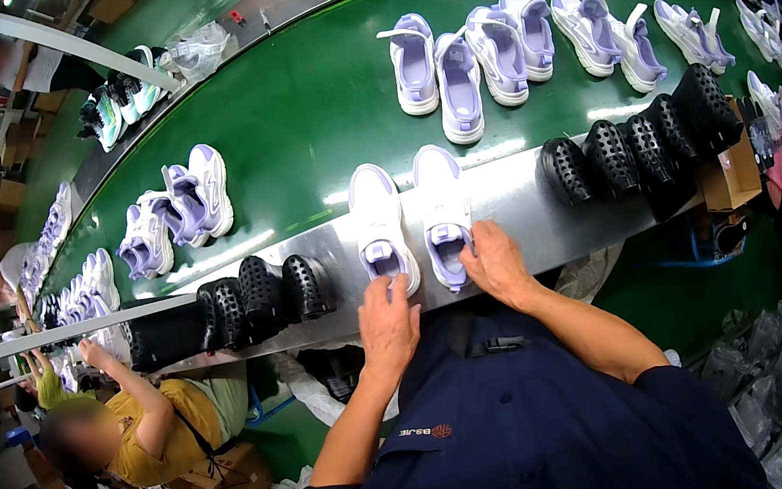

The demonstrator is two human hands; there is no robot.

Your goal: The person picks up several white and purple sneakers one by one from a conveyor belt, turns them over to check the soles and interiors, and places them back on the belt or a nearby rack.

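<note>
A pair of white and lavender sneakers lies side by side on the metal ledge, toes pointing away from me. My left hand has its fingertips bent over the heel collar of the left sneaker. At the right sneaker, my right hand pinches the side of the heel collar, fingers curled. The undersides of my fingers are partly hidden. Both shoes rest on the metal, and their openings face up toward me.
Black perforated shoe-shaped forms stand on the ledge to my right, and more black forms to my left. Beyond is a green conveyor belt bearing several lavender sneakers. A co-worker in a yellow shirt works at left.
</note>
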